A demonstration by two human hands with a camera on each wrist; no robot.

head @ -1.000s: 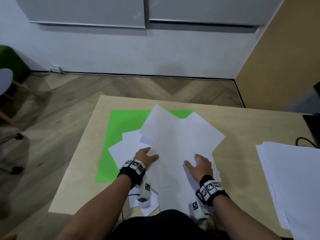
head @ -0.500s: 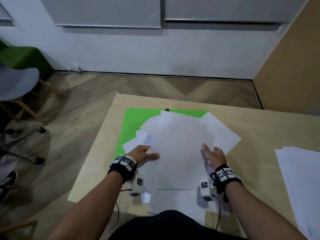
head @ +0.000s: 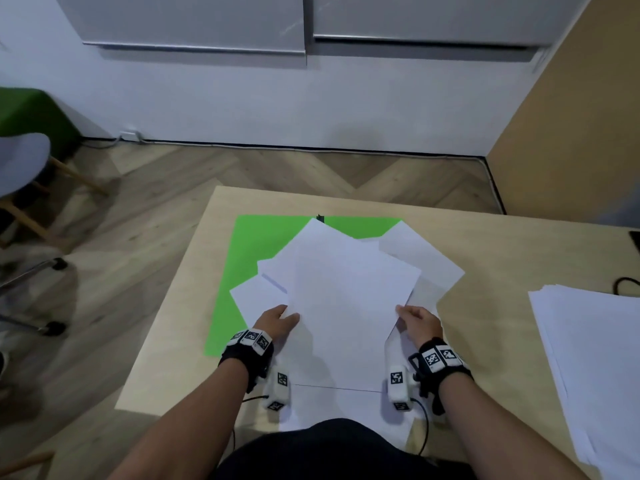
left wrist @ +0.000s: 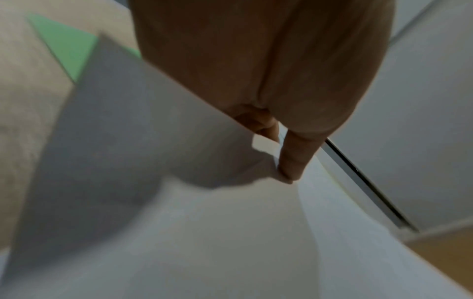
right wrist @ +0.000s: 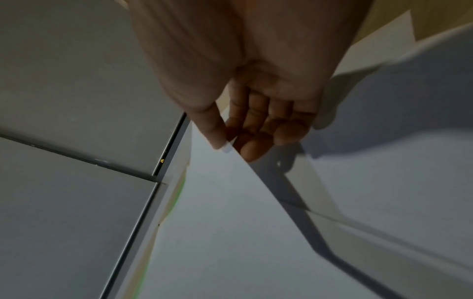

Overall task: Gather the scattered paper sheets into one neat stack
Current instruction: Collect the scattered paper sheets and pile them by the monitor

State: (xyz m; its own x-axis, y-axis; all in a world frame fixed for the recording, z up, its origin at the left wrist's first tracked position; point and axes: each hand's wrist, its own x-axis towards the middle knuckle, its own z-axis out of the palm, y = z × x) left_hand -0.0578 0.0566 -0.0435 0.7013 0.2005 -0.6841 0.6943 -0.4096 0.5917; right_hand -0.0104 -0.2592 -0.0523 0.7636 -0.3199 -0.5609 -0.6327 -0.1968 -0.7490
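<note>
Several white paper sheets [head: 426,261] lie fanned and overlapping on a green mat [head: 256,244] in the middle of the table. The top sheet [head: 346,306] is held at both side edges. My left hand [head: 287,315] pinches its left edge, and the left wrist view shows the thumb of my left hand [left wrist: 279,151] above the paper and fingers below. My right hand [head: 403,311] pinches the right edge. In the right wrist view, my right hand [right wrist: 235,148] has its thumb on the lifted edge and its fingers under it.
The light wooden table [head: 502,271] carries a separate stack of white paper [head: 595,358] at the right edge, with a black cable [head: 627,284] behind it. One sheet [head: 346,407] overhangs the front edge near my body. A grey chair [head: 20,161] stands on the floor to the left.
Both hands went from lying flat on the sheets to pinching the top sheet's side edges. The fanned sheets have drawn closer together.
</note>
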